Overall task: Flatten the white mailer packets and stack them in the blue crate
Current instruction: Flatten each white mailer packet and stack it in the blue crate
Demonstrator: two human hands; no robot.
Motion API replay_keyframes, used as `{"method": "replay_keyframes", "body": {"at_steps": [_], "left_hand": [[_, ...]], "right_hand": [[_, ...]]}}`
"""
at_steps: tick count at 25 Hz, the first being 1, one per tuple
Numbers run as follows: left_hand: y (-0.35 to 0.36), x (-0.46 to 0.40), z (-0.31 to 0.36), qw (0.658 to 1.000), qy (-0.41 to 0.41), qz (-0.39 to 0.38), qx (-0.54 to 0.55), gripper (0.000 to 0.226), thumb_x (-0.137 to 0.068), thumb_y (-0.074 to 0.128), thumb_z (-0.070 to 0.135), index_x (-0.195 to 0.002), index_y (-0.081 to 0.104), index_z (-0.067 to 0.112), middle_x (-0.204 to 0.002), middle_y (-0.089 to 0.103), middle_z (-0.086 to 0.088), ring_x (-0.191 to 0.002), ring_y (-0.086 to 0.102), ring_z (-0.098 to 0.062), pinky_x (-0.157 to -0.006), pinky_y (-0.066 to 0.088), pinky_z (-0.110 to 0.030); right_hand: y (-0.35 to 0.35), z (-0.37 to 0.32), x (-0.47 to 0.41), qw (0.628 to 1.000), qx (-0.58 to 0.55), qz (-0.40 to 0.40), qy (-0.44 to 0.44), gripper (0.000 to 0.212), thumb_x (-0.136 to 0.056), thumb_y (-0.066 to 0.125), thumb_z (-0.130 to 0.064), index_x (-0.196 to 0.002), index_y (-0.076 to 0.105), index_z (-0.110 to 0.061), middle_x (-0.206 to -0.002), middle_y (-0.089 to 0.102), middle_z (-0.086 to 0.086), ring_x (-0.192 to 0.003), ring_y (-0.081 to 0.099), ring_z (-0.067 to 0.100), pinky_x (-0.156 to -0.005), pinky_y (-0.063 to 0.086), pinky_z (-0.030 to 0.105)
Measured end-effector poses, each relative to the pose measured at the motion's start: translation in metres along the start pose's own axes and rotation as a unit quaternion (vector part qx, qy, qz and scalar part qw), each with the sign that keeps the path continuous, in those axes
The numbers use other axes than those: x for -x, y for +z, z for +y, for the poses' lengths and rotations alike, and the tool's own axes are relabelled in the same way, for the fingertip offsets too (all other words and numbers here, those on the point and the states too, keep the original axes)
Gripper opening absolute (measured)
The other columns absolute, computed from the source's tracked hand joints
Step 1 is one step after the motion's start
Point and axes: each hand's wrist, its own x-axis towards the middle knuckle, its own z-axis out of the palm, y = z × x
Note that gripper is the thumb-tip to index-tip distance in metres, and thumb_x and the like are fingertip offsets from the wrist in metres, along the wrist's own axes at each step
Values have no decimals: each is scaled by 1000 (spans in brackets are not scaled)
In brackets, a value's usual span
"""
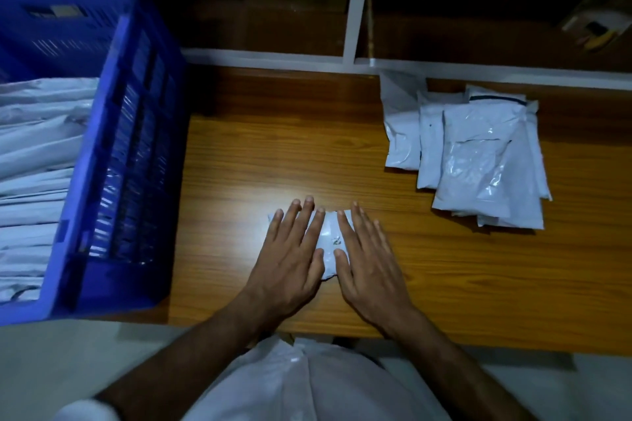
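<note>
The wooden table (273,154) carries a blue crate (113,181), a pressed packet (330,236) and a mailer pile (478,154).

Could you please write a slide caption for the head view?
Both hands, left and right, press a white packet flat on the table, between the crate and a pile.

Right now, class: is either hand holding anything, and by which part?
Nothing is gripped. The left hand and right hand press flat on the small white plastic mailer packet, covering its two sides.

Both hands cover most of the white packet (329,239); the blue crate (113,161) is blurred and cropped.
</note>
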Motion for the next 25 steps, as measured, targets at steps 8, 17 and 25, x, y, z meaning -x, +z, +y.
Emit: {"method": "replay_keyframes", "body": {"at_steps": [8,17,25], "left_hand": [[-8,-9,-2,998,0,-52,40,71,-107,32,42,-164,0,15,-170,-13,-7,-156,-17,-18,-127,1,-48],[-33,28,-30,994,92,-48,-21,79,-98,43,30,-164,2,13,-169,8,-20,-158,4,-26,-126,17,-42],[-69,31,-21,989,124,78,14,80,-94,38,52,-163,9,24,-161,28,-14,-96,68,-21,-72,55,-25]], "right_hand": [[1,-1,-3,1000,12,-7,8,65,-109,32,-36,-167,10,-18,-175,-1,8,-161,-3,17,-130,8,46],[-13,-11,13,996,46,-21,-71,85,-91,58,-22,-166,18,-14,-173,9,14,-160,12,27,-126,24,53],[-59,-43,-1,992,92,69,-59,83,-86,71,-22,-160,34,-18,-166,30,20,-103,65,23,-84,59,39]]}}
